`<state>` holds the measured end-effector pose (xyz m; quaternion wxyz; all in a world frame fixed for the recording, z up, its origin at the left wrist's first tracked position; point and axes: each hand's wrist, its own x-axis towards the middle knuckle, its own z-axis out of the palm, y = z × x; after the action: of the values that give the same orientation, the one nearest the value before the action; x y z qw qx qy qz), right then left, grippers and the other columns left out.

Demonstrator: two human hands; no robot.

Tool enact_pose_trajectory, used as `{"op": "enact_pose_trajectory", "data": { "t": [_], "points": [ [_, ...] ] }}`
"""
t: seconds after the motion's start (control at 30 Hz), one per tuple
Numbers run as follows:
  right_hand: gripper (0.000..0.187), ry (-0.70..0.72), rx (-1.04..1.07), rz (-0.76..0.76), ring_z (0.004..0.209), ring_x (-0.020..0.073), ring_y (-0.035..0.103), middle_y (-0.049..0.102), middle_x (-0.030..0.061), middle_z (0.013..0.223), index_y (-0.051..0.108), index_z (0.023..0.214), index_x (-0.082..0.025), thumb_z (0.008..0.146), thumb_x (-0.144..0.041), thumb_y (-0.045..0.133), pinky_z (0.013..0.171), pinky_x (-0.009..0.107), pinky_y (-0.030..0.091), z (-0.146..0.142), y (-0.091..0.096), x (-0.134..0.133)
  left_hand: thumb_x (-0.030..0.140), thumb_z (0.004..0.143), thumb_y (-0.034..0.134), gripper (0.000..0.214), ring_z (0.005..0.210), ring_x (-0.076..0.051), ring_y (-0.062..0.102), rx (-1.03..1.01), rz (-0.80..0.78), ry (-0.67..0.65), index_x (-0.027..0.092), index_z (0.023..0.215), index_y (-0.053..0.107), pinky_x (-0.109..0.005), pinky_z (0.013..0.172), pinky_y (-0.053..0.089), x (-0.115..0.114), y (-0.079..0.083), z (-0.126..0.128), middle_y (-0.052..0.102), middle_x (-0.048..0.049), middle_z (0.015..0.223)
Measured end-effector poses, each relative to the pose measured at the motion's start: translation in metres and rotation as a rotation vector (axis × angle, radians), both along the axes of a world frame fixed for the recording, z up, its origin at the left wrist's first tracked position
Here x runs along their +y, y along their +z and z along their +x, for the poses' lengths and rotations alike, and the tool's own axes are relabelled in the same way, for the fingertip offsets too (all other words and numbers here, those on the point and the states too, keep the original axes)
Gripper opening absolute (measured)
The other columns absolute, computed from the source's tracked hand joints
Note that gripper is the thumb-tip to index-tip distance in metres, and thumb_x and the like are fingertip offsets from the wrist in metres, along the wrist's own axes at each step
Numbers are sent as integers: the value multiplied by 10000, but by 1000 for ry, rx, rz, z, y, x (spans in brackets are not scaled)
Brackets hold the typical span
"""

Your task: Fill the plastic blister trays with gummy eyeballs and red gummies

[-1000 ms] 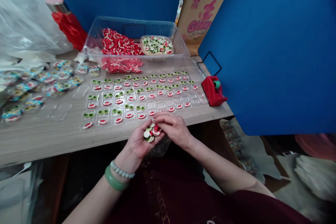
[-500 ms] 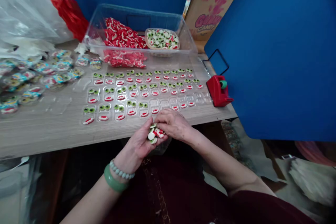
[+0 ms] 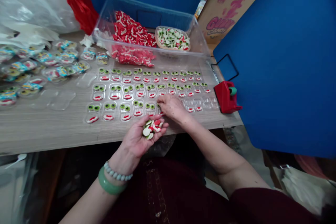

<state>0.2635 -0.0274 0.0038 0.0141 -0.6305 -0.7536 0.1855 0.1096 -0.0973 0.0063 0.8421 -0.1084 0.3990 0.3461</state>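
Wood-grain desk (image 3: 52, 129) runs across the view, with blue partitions (image 3: 283, 59) behind it and at three o'clock.

At its near edge the left hand (image 3: 139, 138) lies palm up, fingers half curled into a cup that holds a small heap of gummy candies (image 3: 151, 128): white, green and red. A green bangle (image 3: 110, 185) and a bead bracelet (image 3: 117, 175) circle that wrist.

Just at one o'clock from it, the right hand (image 3: 170, 106) is palm down, its fingertips pressed together on the front row of clear blister trays (image 3: 114, 91). Whether they pinch a candy cannot be told.

The trays lie in three rows. Most hold two green eyes above a red-and-white mouth, while those at the three o'clock end of the front row (image 3: 202, 103) look partly filled.

At twelve o'clock stands a clear plastic bin (image 3: 195, 42) holding a pile of red-and-white gummies (image 3: 131, 33) and a small dish (image 3: 159, 43) of eye gummies. A red tape dispenser (image 3: 227, 96) sits at three o'clock. Sealed colourful packs (image 3: 39, 70) spread out at nine to ten o'clock. A printed cardboard box (image 3: 228, 10) stands at one o'clock behind the bin.
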Motion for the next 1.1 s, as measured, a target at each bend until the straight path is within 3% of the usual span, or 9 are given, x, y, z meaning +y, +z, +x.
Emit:
{"op": "enact_pose_trajectory", "data": {
  "t": [0.13,0.27,0.37,0.43,0.5,0.67,0.97,1.1],
  "points": [
    [265,4,-80,106,916,211,627,739,74,937,733,900,-205,895,-194,468,781,305,394,-5,-6,-4,269,1012,429,332,805,-312,761,-28,1,19,30,1005,660,-367,659,644,2,0,-3,747,-198,840],
    [220,-50,151,220,915,189,608,708,49,918,716,883,-196,910,-213,498,818,293,405,0,-2,-16,288,1009,443,328,839,-315,759,-42,-9,45,37,1021,653,-367,681,645,4,0,-5,748,-201,866],
    [165,23,454,140,860,153,609,692,9,878,725,879,-206,871,-200,560,779,259,421,3,12,-30,246,1002,458,264,787,-274,759,-37,-23,114,65,1038,647,-400,719,644,5,-3,-6,750,-167,847],
    [164,125,530,36,842,146,606,684,-4,860,741,884,-218,836,-177,590,759,253,419,3,21,-39,227,998,465,223,697,-225,744,-26,-26,151,96,1008,646,-401,716,643,6,-4,-4,743,-118,792],
    [191,171,490,-11,839,152,596,675,-7,848,749,886,-230,815,-150,591,748,261,408,3,26,-46,216,992,480,197,643,-198,725,-22,-22,146,111,957,644,-391,699,643,6,-3,-1,732,-89,757],
    [152,10,493,32,774,144,574,656,-22,810,715,914,-219,826,-166,602,710,265,398,9,22,-51,160,973,508,147,712,-200,736,-20,-12,126,117,941,644,-415,740,641,5,-1,6,741,-85,806],
    [144,223,330,239,882,180,544,645,29,901,663,787,-200,896,-192,570,825,319,402,21,21,-68,182,981,496,199,674,-213,734,-65,-15,67,123,836,619,-426,680,650,6,-8,7,729,-90,755],
    [150,68,341,287,848,176,573,663,20,848,634,788,-212,901,-189,537,812,298,406,23,19,-62,122,958,518,129,694,-219,746,-48,-46,44,107,910,637,-387,680,652,5,-9,10,740,-107,777]
  ]
}}
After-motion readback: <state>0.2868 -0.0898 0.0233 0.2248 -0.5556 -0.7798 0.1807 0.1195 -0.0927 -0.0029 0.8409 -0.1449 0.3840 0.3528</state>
